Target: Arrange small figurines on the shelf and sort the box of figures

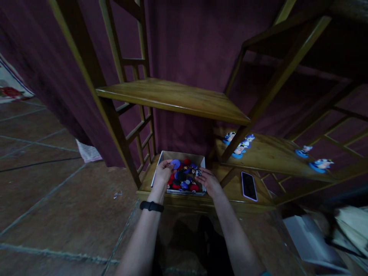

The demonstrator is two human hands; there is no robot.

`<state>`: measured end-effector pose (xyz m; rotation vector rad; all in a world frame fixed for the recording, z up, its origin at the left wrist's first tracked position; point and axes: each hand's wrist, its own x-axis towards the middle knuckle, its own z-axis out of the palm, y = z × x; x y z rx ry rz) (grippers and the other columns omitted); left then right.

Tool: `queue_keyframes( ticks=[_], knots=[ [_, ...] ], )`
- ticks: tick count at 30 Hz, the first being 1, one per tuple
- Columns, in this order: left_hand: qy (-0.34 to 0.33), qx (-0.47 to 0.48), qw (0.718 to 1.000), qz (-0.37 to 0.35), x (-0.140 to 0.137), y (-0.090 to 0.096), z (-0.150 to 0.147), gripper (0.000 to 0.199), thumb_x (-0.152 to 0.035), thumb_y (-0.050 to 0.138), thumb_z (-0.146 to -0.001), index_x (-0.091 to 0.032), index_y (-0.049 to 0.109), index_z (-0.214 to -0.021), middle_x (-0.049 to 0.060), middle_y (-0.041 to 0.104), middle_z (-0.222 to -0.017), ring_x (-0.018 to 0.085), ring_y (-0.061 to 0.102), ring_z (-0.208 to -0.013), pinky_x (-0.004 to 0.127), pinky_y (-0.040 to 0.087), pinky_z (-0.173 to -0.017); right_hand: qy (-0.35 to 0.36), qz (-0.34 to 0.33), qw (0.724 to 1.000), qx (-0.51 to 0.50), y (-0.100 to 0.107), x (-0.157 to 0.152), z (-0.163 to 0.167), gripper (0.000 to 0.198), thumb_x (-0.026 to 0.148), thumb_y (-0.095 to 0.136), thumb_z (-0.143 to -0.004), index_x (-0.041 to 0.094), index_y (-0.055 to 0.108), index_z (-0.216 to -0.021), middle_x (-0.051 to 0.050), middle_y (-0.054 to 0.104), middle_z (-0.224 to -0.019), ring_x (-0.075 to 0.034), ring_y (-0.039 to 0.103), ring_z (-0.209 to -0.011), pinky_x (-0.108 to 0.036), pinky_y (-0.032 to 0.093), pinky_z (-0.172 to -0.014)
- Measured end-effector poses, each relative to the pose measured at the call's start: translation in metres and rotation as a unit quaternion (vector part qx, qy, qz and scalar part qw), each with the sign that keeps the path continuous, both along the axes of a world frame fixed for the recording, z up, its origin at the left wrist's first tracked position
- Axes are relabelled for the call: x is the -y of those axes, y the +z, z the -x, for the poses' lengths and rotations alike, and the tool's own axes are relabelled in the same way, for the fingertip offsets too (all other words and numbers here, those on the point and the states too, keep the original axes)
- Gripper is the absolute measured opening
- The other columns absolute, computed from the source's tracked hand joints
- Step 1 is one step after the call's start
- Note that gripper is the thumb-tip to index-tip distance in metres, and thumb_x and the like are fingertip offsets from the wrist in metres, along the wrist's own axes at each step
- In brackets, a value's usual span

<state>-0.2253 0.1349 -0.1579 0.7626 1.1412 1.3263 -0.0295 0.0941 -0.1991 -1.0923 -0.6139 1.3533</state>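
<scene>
A shallow white cardboard box sits on the lowest shelf, filled with several small figurines in red, blue and black. Over the box's left side, my left hand pinches a purple-blue disc, which looks like a figurine's round base. My right hand is at the box's right side, its fingers around a small black-and-white figurine. Details of the figurines in the box are too dark and small to make out. A black band is on my left wrist.
A wooden shelf board juts out above the box. Right of the box lies a phone. Several figurines on blue bases stand on the right-hand shelf. A pale box is on the floor at right.
</scene>
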Motion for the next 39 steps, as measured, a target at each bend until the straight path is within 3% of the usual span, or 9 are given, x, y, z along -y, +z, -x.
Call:
queue_keyframes(
  ticks=[6,15,31,39],
  knots=[
    [-0.004,0.007,1.000,0.003,0.004,0.002,-0.003,0.020,-0.018,0.066,-0.058,-0.011,0.063,-0.077,0.004,0.064,-0.067,0.012,0.058,-0.059,0.024,0.049,-0.055,-0.012,-0.007,1.000,-0.015,0.000,0.013,0.002,0.032,0.024,0.071,-0.060,0.019,0.062,-0.091,-0.003,0.066,-0.088,-0.018,0.063,-0.085,-0.040,0.051,-0.083],
    [-0.010,0.004,1.000,0.020,0.003,-0.001,-0.008,0.016,-0.012,0.063,-0.059,-0.012,0.065,-0.075,0.004,0.063,-0.065,0.012,0.059,-0.059,0.024,0.050,-0.056,-0.063,-0.019,0.996,0.063,0.004,0.008,0.005,0.040,0.026,0.071,-0.055,0.021,0.062,-0.094,-0.002,0.060,-0.093,-0.017,0.059,-0.087,-0.035,0.051,-0.079],
    [-0.026,-0.005,0.999,0.028,0.002,-0.005,-0.011,0.013,-0.008,0.061,-0.061,-0.011,0.065,-0.074,0.005,0.065,-0.068,0.013,0.059,-0.063,0.027,0.051,-0.061,-0.040,-0.029,0.987,0.152,0.000,-0.005,0.006,0.039,0.027,0.063,-0.059,0.022,0.060,-0.097,-0.001,0.059,-0.095,-0.017,0.056,-0.085,-0.029,0.050,-0.072],
    [-0.029,-0.012,0.999,0.043,0.003,-0.006,-0.015,0.014,-0.006,0.062,-0.061,-0.010,0.065,-0.075,0.004,0.064,-0.067,0.012,0.058,-0.061,0.026,0.052,-0.060,-0.032,-0.061,0.956,0.285,-0.010,-0.013,0.004,0.034,0.022,0.057,-0.063,0.022,0.061,-0.096,0.001,0.061,-0.089,-0.015,0.056,-0.083,-0.029,0.044,-0.081]
  ],
)
